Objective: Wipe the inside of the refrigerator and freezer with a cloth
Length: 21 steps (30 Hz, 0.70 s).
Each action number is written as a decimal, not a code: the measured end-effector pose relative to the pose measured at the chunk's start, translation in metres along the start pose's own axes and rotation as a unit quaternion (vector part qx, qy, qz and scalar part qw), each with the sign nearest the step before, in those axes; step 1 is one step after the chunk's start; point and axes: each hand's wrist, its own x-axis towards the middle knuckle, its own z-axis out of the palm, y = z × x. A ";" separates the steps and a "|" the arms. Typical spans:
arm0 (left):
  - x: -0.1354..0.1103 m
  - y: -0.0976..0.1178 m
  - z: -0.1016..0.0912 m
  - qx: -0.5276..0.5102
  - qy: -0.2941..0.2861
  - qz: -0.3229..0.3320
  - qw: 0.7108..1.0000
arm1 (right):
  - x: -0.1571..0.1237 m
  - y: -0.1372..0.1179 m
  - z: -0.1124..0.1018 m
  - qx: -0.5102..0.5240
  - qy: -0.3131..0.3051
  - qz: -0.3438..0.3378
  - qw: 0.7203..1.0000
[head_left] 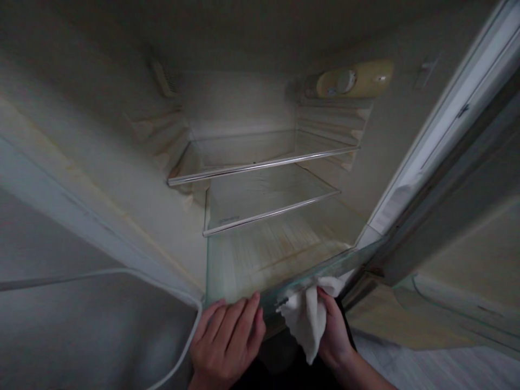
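Observation:
I look into an open, unlit fridge. My left hand (227,341) lies flat, fingers together and stretched out, on the front edge of the lowest glass shelf (260,260). My right hand (335,333) is closed on a white cloth (306,317), which is pressed against the shelf's front rim to the right of my left hand. The cloth hangs down below the rim.
Two more glass shelves (264,162) (272,208) sit higher in the fridge. A yellowish thermostat housing (353,80) is on the right inner wall near the top. The fridge door (459,179) stands open at right. A white cable (122,273) runs along the left.

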 end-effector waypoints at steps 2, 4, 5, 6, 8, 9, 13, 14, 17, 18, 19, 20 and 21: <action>0.002 -0.002 -0.010 -0.022 -0.001 0.014 1.000 | -0.013 -0.005 -0.019 -0.084 -0.009 0.011 0.996; 0.003 -0.002 -0.019 -0.036 -0.017 0.007 0.999 | -0.028 -0.021 -0.034 -0.224 -0.029 0.028 0.974; 0.004 -0.001 -0.022 -0.039 -0.031 0.002 0.999 | -0.037 -0.033 -0.038 -0.300 -0.047 0.039 0.952; 0.008 0.000 -0.026 -0.043 -0.045 -0.004 0.998 | -0.047 -0.047 -0.039 -0.371 -0.071 0.047 0.925; 0.022 0.003 -0.031 -0.074 -0.080 -0.017 0.994 | -0.065 -0.079 -0.028 -0.469 -0.136 0.028 0.872; 0.032 0.004 -0.033 -0.107 -0.098 -0.025 0.989 | -0.073 -0.094 -0.015 -0.501 -0.168 -0.007 0.849; 0.076 0.010 -0.034 -0.307 -0.162 -0.078 0.935 | -0.084 -0.130 0.065 -0.570 -0.355 -0.137 0.728; 0.084 0.010 -0.032 -0.346 -0.156 -0.099 0.920 | -0.082 -0.132 0.086 -0.582 -0.400 -0.169 0.688; 0.097 0.005 -0.028 -0.393 -0.116 -0.185 0.893 | -0.067 -0.130 0.132 -0.590 -0.471 -0.256 0.604; 0.099 0.002 -0.027 -0.393 -0.100 -0.212 0.889 | -0.061 -0.128 0.141 -0.598 -0.474 -0.275 0.585; 0.099 -0.002 -0.027 -0.390 -0.084 -0.234 0.887 | -0.055 -0.126 0.146 -0.608 -0.469 -0.288 0.572; 0.099 -0.006 -0.026 -0.384 -0.066 -0.251 0.886 | -0.048 -0.124 0.150 -0.616 -0.459 -0.297 0.567; 0.099 -0.010 -0.026 -0.373 -0.045 -0.261 0.889 | -0.041 -0.123 0.152 -0.617 -0.443 -0.303 0.575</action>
